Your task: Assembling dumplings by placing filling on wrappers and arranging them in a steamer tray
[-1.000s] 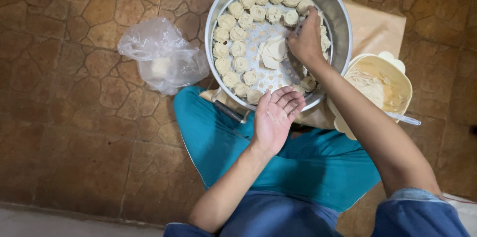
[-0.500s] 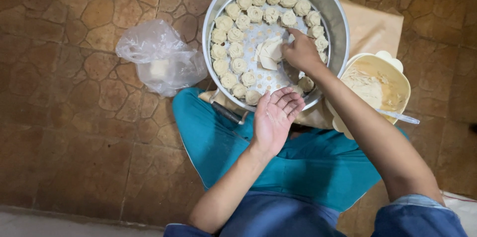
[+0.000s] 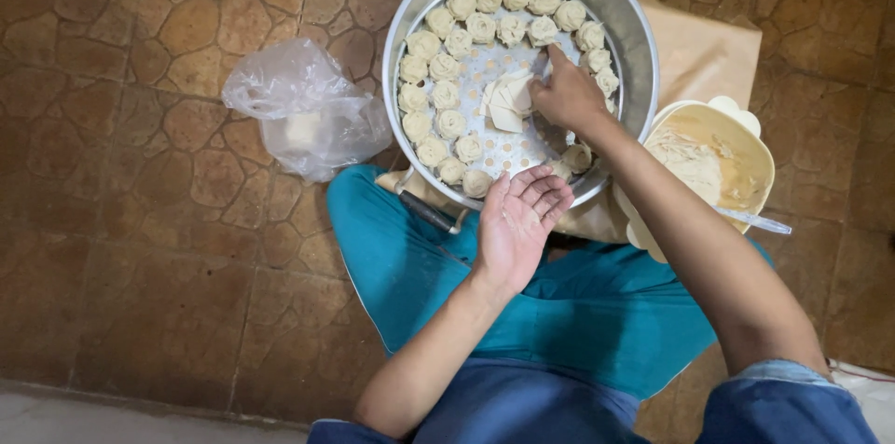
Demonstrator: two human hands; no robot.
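Over the lap, in teal cloth [image 3: 559, 314]: left hand [image 3: 517, 220] palm up, fingers loosely spread, empty, fingertips toward the pot and just short of its near rim. Beside the near rim, a dark handle [image 3: 429, 213] sticking out across the knee.

Farther out, on the patterned brown floor tiles [image 3: 140, 220]: round metal steamer pot [image 3: 634, 53], perforated tray inside, dumplings [image 3: 447, 95] ringed along the left and far sides, a few at the near edge. In the bare middle, a small stack of pale square wrappers [image 3: 508, 101], corners fanned, no clear long axis. Right hand [image 3: 569, 95] reaching in over the right rim, fingers pinched together at the stack's right edge, forearm hiding part of the tray.

Right of the pot: cream bowl of filling [image 3: 709, 164], a clear utensil [image 3: 755, 220] lying across its near edge, pointing right. Under both, tan paper [image 3: 699, 53].

Left of the pot: crumpled clear plastic bag [image 3: 303, 109], something pale inside, no label visible.
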